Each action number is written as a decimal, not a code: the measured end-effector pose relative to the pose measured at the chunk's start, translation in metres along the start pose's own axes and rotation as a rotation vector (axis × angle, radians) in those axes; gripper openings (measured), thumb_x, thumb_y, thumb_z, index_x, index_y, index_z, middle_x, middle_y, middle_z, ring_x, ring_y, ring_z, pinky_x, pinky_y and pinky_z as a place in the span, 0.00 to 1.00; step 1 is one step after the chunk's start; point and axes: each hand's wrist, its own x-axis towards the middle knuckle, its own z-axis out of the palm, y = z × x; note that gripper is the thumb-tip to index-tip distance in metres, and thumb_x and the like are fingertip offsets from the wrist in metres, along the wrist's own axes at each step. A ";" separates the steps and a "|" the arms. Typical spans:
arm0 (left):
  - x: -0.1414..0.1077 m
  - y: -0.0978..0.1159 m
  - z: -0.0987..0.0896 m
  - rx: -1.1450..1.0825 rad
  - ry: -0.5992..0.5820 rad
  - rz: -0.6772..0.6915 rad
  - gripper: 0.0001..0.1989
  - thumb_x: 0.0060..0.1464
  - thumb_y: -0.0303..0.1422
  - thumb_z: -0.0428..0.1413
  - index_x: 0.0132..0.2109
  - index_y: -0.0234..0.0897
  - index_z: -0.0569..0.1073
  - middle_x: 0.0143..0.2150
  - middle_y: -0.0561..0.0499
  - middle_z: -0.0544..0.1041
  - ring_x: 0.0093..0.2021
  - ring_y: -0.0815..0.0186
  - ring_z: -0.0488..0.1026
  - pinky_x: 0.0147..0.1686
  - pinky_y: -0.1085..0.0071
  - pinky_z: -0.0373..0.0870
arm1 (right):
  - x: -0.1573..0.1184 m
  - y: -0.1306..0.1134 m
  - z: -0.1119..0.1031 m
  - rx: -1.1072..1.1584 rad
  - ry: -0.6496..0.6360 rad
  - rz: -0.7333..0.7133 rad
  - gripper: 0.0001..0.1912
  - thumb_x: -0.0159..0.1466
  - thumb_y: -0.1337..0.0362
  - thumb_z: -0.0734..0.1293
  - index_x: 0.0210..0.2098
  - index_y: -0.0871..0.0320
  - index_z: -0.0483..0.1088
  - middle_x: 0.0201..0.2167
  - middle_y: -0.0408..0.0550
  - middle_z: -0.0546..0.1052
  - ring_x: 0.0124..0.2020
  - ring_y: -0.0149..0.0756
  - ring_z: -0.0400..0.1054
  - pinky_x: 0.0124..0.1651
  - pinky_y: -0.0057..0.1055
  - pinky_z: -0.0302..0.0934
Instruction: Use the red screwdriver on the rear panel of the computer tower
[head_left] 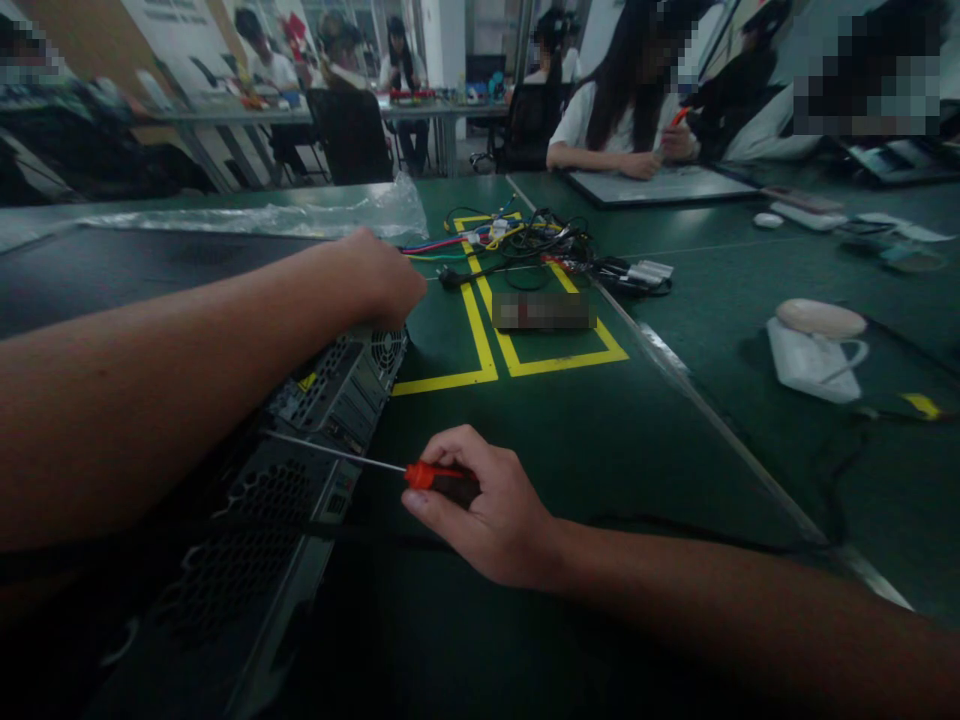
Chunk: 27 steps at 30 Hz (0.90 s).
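Computer case (pixel 247 545) lies at near left, left hand (pixel 381 278) curled above it, grip unclear, right hand (pixel 511 515) gripping 1 screwdriver (pixel 421 475) across it; tool positioning seems in hand, calling for tip alignment.

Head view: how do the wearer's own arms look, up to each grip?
The left arm and right arm are bare, with no sleeve, watch or bracelet visible. The left grip and right grip wear no glove. No ring shows on the right one; the left is partly hidden.
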 end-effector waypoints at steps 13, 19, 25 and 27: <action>0.004 0.001 -0.002 -0.012 -0.076 -0.025 0.20 0.57 0.34 0.50 0.53 0.40 0.79 0.54 0.40 0.80 0.52 0.48 0.75 0.50 0.48 0.69 | -0.001 -0.001 0.002 0.031 -0.004 0.034 0.09 0.65 0.62 0.70 0.41 0.56 0.67 0.29 0.39 0.71 0.26 0.29 0.64 0.30 0.26 0.58; 0.005 0.000 0.000 -0.076 -0.062 -0.037 0.21 0.54 0.33 0.52 0.53 0.39 0.80 0.53 0.37 0.80 0.52 0.45 0.74 0.51 0.45 0.67 | 0.000 0.000 0.001 0.056 -0.006 0.017 0.09 0.64 0.63 0.71 0.40 0.56 0.67 0.28 0.38 0.69 0.25 0.27 0.62 0.29 0.26 0.56; 0.005 0.000 0.000 -0.061 -0.054 -0.047 0.19 0.53 0.34 0.53 0.50 0.44 0.80 0.50 0.42 0.81 0.50 0.51 0.74 0.49 0.53 0.67 | -0.001 -0.001 0.000 0.070 -0.027 0.049 0.08 0.64 0.64 0.70 0.40 0.56 0.66 0.28 0.39 0.70 0.25 0.28 0.62 0.28 0.26 0.56; 0.005 0.000 0.000 -0.068 -0.052 -0.045 0.18 0.53 0.34 0.54 0.49 0.44 0.80 0.49 0.42 0.81 0.50 0.52 0.74 0.49 0.54 0.67 | -0.001 -0.002 0.000 0.070 -0.030 0.060 0.08 0.65 0.63 0.70 0.41 0.56 0.67 0.28 0.39 0.70 0.25 0.28 0.63 0.28 0.26 0.56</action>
